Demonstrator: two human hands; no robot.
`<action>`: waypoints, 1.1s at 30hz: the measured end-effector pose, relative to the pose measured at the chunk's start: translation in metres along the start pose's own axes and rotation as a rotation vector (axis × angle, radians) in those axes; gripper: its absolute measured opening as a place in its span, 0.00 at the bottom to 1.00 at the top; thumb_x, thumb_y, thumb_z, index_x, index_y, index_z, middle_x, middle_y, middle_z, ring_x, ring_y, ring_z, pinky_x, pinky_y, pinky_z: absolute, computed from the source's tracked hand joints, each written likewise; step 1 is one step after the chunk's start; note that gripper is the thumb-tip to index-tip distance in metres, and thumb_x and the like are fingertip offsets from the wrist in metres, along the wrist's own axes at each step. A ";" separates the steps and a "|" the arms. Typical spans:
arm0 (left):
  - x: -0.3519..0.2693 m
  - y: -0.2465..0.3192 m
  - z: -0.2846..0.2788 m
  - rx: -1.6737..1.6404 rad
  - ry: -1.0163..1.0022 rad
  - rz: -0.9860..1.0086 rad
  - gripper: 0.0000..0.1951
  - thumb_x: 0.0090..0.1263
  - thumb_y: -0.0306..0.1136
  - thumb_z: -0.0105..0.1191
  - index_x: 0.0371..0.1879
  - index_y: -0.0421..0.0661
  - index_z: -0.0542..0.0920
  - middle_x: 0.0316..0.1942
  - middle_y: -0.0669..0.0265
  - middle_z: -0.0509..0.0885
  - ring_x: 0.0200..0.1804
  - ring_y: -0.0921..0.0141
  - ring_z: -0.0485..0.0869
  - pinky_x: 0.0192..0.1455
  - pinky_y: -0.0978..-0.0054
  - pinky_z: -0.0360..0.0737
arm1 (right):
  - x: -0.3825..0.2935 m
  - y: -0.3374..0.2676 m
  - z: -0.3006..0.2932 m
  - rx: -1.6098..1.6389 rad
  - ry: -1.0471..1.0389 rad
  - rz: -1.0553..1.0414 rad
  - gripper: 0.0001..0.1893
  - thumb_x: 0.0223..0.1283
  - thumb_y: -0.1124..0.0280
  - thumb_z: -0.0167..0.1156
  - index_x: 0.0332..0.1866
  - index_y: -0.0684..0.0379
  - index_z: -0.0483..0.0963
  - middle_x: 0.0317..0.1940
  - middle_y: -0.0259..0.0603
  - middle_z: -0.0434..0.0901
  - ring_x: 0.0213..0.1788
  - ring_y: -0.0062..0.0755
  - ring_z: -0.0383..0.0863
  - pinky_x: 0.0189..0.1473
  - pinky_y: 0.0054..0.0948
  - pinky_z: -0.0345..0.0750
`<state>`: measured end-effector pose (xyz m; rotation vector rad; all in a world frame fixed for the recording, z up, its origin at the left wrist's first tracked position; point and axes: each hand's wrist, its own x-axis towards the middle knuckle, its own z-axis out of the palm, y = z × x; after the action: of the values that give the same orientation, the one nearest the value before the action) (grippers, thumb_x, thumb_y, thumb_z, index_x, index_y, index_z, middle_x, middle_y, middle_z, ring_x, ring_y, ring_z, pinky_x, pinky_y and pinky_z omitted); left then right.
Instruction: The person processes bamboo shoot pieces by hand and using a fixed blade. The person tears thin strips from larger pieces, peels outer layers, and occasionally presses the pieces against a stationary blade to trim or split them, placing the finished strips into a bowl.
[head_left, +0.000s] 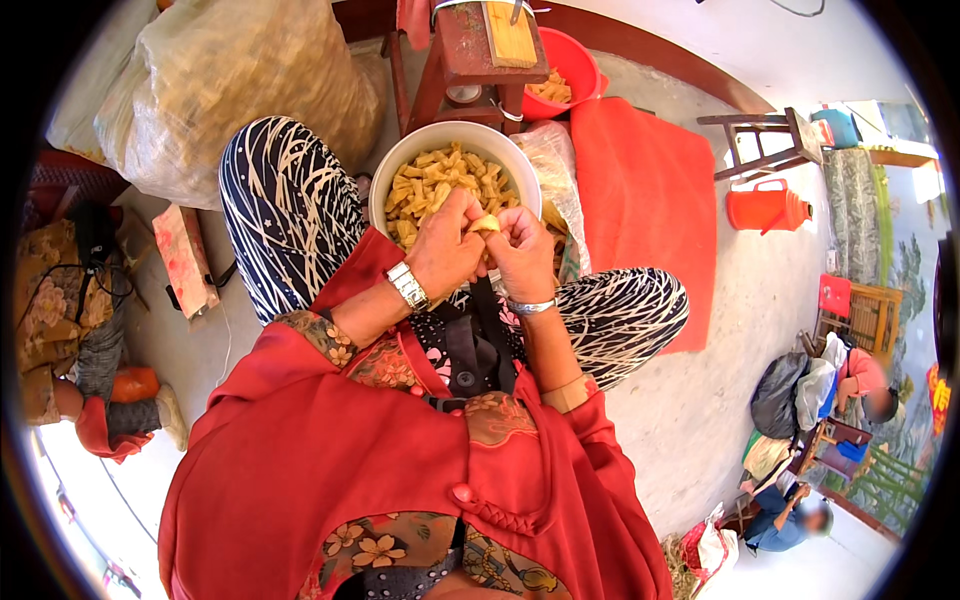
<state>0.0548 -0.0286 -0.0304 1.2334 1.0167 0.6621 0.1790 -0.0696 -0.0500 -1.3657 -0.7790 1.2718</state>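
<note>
My left hand, with a metal watch on its wrist, and my right hand, with a silver bracelet, meet over the near edge of a white basin. Between their fingertips they pinch a small yellowish folded strip; its material cannot be told. The basin holds a heap of similar tan knotted pieces. It sits between my knees. Beside its right rim lies a translucent plastic bag with more tan pieces in it, partly hidden by my right hand and knee.
A big translucent sack stands at upper left. Ahead are a dark red wooden bench and a red basin with tan pieces. A red cloth covers floor at right, near a red thermos. Several people sit farther off.
</note>
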 end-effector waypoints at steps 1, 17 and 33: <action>0.001 -0.002 0.000 -0.017 -0.020 -0.006 0.07 0.60 0.18 0.45 0.35 0.40 0.65 0.22 0.62 0.76 0.18 0.74 0.78 0.16 0.77 0.74 | 0.000 0.001 0.000 -0.012 0.021 -0.008 0.05 0.57 0.79 0.57 0.32 0.63 0.67 0.18 0.32 0.74 0.17 0.15 0.73 0.18 0.16 0.71; 0.009 -0.029 -0.002 0.303 -0.044 0.269 0.13 0.65 0.20 0.48 0.48 0.45 0.67 0.31 0.63 0.77 0.32 0.74 0.79 0.34 0.74 0.77 | 0.007 0.014 -0.012 0.111 0.028 0.157 0.06 0.60 0.75 0.56 0.39 0.63 0.68 0.25 0.36 0.77 0.20 0.18 0.75 0.21 0.18 0.76; 0.008 -0.025 -0.017 -0.486 -0.394 -0.196 0.07 0.74 0.29 0.42 0.48 0.50 0.67 0.25 0.70 0.72 0.15 0.85 0.65 0.15 0.84 0.72 | 0.003 0.032 -0.023 0.499 -0.187 0.178 0.15 0.68 0.62 0.52 0.50 0.63 0.72 0.26 0.36 0.77 0.23 0.21 0.74 0.24 0.19 0.72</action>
<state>0.0401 -0.0197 -0.0573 0.7816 0.5894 0.4516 0.1960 -0.0799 -0.0846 -0.9340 -0.4248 1.6212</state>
